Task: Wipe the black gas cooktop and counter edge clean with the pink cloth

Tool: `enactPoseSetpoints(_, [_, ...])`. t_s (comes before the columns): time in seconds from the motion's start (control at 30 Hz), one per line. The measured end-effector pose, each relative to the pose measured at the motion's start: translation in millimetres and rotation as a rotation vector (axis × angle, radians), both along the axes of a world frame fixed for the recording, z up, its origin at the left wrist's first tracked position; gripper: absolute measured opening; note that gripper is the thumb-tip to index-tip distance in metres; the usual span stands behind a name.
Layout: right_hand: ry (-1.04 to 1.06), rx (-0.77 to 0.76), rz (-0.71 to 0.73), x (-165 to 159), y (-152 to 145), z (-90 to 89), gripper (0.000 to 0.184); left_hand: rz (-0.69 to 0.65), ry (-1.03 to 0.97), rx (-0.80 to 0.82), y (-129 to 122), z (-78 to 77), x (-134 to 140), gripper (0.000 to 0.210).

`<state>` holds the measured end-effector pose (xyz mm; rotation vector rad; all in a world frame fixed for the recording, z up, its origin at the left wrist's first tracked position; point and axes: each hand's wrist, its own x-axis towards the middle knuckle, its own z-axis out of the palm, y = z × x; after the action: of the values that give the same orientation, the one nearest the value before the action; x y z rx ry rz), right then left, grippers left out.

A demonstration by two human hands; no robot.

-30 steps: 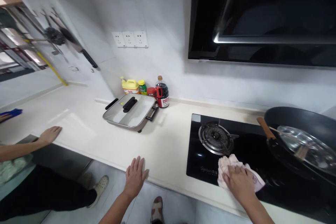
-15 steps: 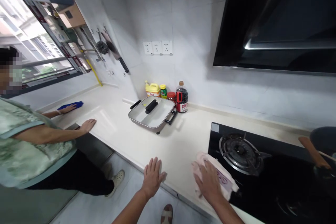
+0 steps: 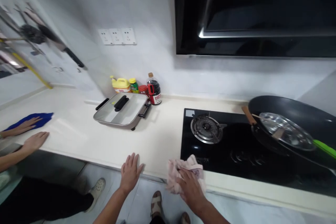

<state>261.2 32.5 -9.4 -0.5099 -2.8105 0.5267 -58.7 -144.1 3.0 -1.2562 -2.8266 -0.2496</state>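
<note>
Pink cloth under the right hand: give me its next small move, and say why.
Probably push the pink cloth slightly forward with the right hand. Its near part appears to reach past the front edge of the countertop, while more white surface lies ahead, between the lidded pan and the black cooktop.

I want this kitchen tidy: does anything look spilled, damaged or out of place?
No spill or damage stands out. Mildly odd: the wok on the hob has a shiny metal bowl or lid sitting in it, as if stored there. The pink cloth under the right hand is bunched, which seems ordinary.
</note>
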Motion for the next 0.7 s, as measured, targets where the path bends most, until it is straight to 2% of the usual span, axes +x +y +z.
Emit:
enactPoseSetpoints(0.1, [-0.027, 0.110, -0.224, 81.1, 24.6, -17.2, 0.069, 0.013, 0.006, -0.014, 2.3, 1.6, -0.9, 0.058])
enactPoseSetpoints(0.17, [-0.056, 0.156, -0.339, 131.2, 41.6, -22.5, 0.066, 0.023, 0.009, -0.019, 3.1, 3.7, -0.7, 0.058])
enactPoseSetpoints(0.3, [-0.082, 0.153, -0.498, 215.9, 73.4, -22.7, 0.054, 0.012, 0.006, -0.012, 3.9, 5.4, -1.2, 0.059])
enactPoseSetpoints(0.4, [-0.025, 0.071, -0.645, 261.9, 89.0, -15.4, 0.048, -0.003, 0.015, 0.015, 4.0, 3.3, -2.5, 0.062])
enactPoseSetpoints(0.47, [0.066, -0.039, -0.743, 277.3, 94.2, 0.0, 0.045, -0.009, 0.026, 0.034, 3.9, 1.1, -3.1, 0.062])
enactPoseSetpoints(0.53, [0.168, -0.174, -0.863, 275.6, 98.1, 27.9, 0.047, -0.013, 0.040, 0.047, 3.7, -1.0, -3.7, 0.063])
enactPoseSetpoints(0.6, [0.252, -0.284, -1.021, 255.7, 105.6, 65.2, 0.055, -0.014, 0.049, 0.048, 3.5, -2.9, -4.6, 0.063])
enactPoseSetpoints(0.67, [0.331, -0.334, -1.184, 221.3, 121.2, 102.9, 0.066, -0.009, 0.049, 0.046, 3.5, -4.4, -5.7, 0.065])
enactPoseSetpoints(0.7, [0.373, -0.350, -1.222, 201.0, 132.6, 118.9, 0.070, -0.007, 0.046, 0.046, 3.6, -5.1, -6.3, 0.066])
